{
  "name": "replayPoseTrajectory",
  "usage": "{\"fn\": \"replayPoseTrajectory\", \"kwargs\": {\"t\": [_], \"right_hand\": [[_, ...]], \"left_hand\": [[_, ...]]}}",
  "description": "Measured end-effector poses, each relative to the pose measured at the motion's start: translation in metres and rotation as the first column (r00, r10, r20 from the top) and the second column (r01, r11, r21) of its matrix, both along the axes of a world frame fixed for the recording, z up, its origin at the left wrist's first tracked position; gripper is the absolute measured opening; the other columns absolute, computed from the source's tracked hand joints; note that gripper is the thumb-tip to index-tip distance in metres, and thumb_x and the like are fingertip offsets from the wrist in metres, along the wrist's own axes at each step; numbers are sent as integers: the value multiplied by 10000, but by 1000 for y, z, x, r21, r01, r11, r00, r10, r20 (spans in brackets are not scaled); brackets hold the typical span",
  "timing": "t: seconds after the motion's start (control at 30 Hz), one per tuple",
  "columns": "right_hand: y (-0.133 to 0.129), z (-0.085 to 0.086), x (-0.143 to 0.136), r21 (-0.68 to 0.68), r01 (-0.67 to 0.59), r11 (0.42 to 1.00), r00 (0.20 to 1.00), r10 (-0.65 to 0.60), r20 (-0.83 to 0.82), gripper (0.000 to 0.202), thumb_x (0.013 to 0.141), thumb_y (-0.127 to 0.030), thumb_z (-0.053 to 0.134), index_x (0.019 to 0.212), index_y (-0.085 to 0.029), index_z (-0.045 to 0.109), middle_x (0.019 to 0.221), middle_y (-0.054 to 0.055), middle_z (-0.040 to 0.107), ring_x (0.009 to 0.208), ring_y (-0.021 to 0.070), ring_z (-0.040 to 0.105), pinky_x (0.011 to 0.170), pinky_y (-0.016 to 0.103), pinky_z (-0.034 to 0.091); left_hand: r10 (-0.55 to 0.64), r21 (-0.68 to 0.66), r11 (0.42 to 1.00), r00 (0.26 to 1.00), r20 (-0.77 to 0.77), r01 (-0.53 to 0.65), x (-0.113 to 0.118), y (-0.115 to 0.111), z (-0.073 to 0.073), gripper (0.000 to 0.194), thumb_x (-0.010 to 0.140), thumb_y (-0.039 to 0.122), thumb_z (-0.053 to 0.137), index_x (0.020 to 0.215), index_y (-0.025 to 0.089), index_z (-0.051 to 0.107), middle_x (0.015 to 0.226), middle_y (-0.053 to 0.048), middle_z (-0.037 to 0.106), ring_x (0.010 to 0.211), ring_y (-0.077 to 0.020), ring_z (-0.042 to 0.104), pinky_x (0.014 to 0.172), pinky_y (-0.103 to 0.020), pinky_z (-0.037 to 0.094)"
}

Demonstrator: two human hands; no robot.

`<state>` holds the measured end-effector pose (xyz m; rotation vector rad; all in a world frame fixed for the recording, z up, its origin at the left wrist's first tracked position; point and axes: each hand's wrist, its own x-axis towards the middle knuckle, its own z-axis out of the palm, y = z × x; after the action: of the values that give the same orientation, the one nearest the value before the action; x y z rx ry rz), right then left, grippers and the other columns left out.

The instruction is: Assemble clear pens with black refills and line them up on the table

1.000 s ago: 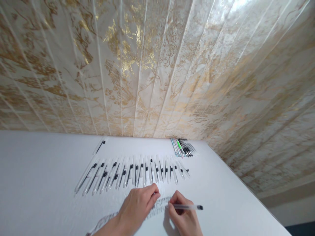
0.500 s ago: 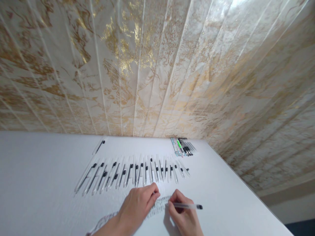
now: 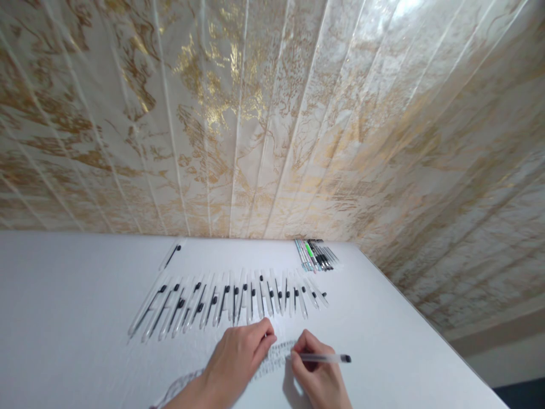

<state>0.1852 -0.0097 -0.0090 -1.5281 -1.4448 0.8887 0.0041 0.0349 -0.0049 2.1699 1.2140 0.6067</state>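
My right hand (image 3: 317, 369) pinches a clear-barrelled pen (image 3: 326, 358) with a black end, its tip side down at the white surface. Just left of the fingertips are rows of small dark handwritten marks (image 3: 279, 355). My left hand (image 3: 240, 349) rests beside these marks with its fingers curled in and the thumb against them; nothing shows in it. Whether a separate sheet lies under the marks I cannot tell. Beyond both hands, several clear pen parts with black caps and dark refills (image 3: 236, 295) lie side by side in a long row.
A bundle of pens (image 3: 317, 255), one with a bright green part, lies at the back right. One clear pen part with a dark cap (image 3: 171, 254) lies apart at the back left. White-and-gold pleated fabric (image 3: 238, 125) hangs behind the white table (image 3: 409, 341), whose right edge slants away.
Almost nothing differs. The view has shifted very slightly; both hands keep their places and the pen stays in my right hand.
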Motion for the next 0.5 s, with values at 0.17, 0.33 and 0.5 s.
{"fn": "replayPoseTrajectory", "kwargs": {"t": [0.17, 0.33, 0.5], "right_hand": [[0, 0, 0, 19, 8, 1000, 1000, -8, 9, 191, 743, -266, 547, 613, -229, 412, 530, -73, 368, 515, 110, 316, 508, 263, 231], [1, -5, 2, 26, 24, 999, 999, -24, 26, 194, 734, -257, 540, 605, -234, 398, 520, -81, 354, 506, 108, 312, 502, 260, 230], [2, -11, 7, 19, -24, 1000, 997, 23, 68, 177, 778, -274, 524, 644, -229, 416, 547, -76, 379, 512, 111, 338, 506, 255, 252]], "left_hand": [[10, 6, 1000, 1000, -9, -10, 0, -1, -2, 175, 983, 263, 454, 851, 243, 567, 731, 40, 682, 646, -170, 645, 586, -252, 366], [29, 11, 1000, 1000, -12, -29, 0, 0, -4, 190, 993, 293, 432, 860, 245, 558, 739, 34, 671, 653, -182, 635, 604, -268, 371], [33, 14, 999, 999, -13, -33, 0, 1, -3, 203, 997, 299, 424, 854, 238, 555, 774, 18, 658, 697, -192, 631, 628, -281, 379]]}}
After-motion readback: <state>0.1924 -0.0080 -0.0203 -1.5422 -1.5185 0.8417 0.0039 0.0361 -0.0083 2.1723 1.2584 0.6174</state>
